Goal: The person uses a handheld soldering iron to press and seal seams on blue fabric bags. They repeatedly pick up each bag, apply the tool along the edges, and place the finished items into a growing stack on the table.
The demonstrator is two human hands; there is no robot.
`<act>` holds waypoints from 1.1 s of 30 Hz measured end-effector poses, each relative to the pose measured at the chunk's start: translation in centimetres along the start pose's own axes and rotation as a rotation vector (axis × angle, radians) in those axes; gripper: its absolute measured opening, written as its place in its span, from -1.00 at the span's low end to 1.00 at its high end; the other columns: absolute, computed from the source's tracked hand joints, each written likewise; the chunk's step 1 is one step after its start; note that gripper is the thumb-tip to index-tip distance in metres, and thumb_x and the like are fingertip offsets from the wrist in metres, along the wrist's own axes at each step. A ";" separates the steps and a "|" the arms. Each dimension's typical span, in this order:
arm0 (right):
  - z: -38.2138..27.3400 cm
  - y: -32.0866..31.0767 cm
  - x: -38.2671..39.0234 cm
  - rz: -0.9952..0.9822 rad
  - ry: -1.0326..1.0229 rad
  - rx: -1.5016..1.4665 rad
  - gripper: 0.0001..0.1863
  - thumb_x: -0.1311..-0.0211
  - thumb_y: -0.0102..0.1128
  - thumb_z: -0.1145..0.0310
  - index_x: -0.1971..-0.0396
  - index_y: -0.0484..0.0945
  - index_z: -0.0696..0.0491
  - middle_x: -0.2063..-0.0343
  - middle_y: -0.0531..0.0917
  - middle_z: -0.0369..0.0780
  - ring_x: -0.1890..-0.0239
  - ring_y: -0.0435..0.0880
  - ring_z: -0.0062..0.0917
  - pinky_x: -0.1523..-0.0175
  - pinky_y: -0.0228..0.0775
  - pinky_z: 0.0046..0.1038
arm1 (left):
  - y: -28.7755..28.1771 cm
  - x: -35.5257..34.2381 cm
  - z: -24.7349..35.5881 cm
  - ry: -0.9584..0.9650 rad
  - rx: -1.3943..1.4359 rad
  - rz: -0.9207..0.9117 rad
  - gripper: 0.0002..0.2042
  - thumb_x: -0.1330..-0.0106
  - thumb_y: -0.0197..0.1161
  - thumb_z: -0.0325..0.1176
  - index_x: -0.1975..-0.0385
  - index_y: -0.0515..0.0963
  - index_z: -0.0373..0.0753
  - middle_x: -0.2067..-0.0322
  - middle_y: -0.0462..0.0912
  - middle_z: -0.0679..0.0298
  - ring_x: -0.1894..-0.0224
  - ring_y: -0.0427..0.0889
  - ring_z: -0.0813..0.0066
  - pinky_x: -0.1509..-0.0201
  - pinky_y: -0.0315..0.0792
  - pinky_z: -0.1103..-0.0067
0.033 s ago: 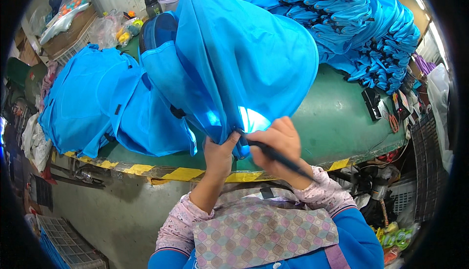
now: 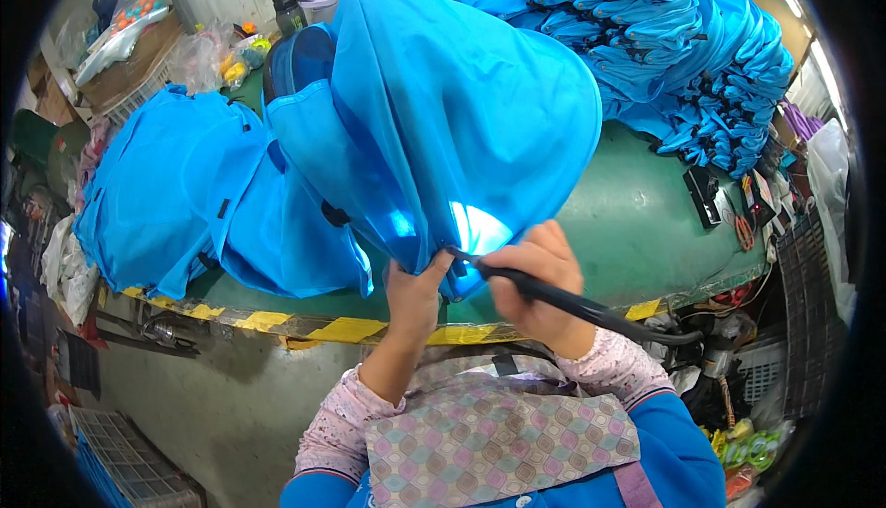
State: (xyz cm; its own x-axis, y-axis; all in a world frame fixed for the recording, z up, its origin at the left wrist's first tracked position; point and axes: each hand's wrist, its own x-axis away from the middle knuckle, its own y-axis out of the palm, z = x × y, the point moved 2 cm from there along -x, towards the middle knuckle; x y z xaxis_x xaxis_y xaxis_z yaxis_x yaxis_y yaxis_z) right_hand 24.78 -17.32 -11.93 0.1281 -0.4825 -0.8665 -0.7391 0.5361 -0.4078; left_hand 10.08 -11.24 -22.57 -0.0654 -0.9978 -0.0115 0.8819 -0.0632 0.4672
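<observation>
Left hand (image 2: pixel 415 294) pinches a gathered fold of the blue bag (image 2: pixel 461 130), fingers curled tight round the bunched cloth at its lowest edge. Right hand (image 2: pixel 535 282) is closed in a fist round a thin black tool (image 2: pixel 572 300), a dark rod with a cable-like tail running off to the right past the wrist; its tip sits against the fabric just beside the left thumb. The bag is thin, smooth, slightly shiny cloth, hanging in a big rounded dome above both hands, and a bright patch glows through it right above the tool's tip. Black tabs show on its seams.

It hovers over the near edge of the green table (image 2: pixel 637 222), a worn, dull top with a curved rim striped in yellow and black tape (image 2: pixel 351 328). Left of the hands, more blue bags (image 2: pixel 175 203) lie flat and crumpled on the table, overlapping. Far right, a tall pile of folded blue pieces (image 2: pixel 683 37) with black straps is stacked in layers. Small tools, scissors maybe, lie at the right rim (image 2: pixel 729 213), too small to tell. A dark bottle (image 2: pixel 288 10) stands at the back, beside clear plastic bags (image 2: pixel 208 56). The held bag blocks most of the table's middle. Below, patterned sleeves and a checked apron (image 2: pixel 498 443) fill the bottom.
</observation>
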 end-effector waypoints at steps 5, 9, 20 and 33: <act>4.8 -2.2 1.8 0.368 -0.050 0.149 -0.62 -0.20 0.29 0.56 -0.03 0.49 0.16 0.30 0.64 -0.12 0.31 0.56 -0.32 0.15 0.39 -0.29 | -0.2 1.2 1.2 -0.116 0.117 -0.041 -0.52 -0.19 0.46 -0.40 -0.10 0.48 -0.33 0.07 0.65 0.21 0.07 0.63 0.46 -0.07 0.49 0.54; 10.6 -2.3 0.1 0.442 0.242 0.316 -0.50 -0.23 0.32 0.47 -0.15 0.37 0.18 -0.03 0.54 -0.01 -0.10 0.51 -0.19 -0.21 0.33 -0.25 | -3.7 1.7 6.6 -0.332 -0.496 -0.409 -0.50 -0.29 0.39 -0.18 -0.14 0.47 -0.31 -0.02 0.62 0.19 0.01 0.61 0.33 -0.10 0.48 0.42; 6.6 -0.9 -2.3 0.395 -0.071 0.225 -0.47 -0.18 0.22 0.63 -0.15 0.29 0.09 -0.17 0.49 0.08 -0.13 0.55 -0.13 -0.22 0.39 -0.21 | -5.5 -12.8 26.0 0.427 -1.105 0.096 -0.48 -0.25 0.25 -0.27 -0.14 0.43 -0.49 -0.02 0.58 0.06 0.00 0.55 0.34 -0.11 0.42 0.50; 2.0 -5.8 -8.1 0.266 -0.451 0.046 -0.18 -0.11 0.49 0.38 -0.26 0.09 -0.06 -0.25 0.36 0.20 -0.16 0.52 -0.12 -0.25 0.33 -0.10 | 1.8 -9.2 41.3 0.823 -1.357 -0.579 -0.62 -0.30 0.13 -0.44 -0.14 0.52 -0.23 0.10 0.63 0.31 0.03 0.57 0.50 -0.19 0.41 0.51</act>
State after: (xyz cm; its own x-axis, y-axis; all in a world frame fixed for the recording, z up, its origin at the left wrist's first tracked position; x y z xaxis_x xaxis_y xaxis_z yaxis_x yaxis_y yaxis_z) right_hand 29.37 -15.17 -3.08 0.2192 0.0155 -0.9756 -0.7564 0.6343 -0.1599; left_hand -7.00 -1.36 14.92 -0.6435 -0.5565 -0.5256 0.5955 0.0676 -0.8005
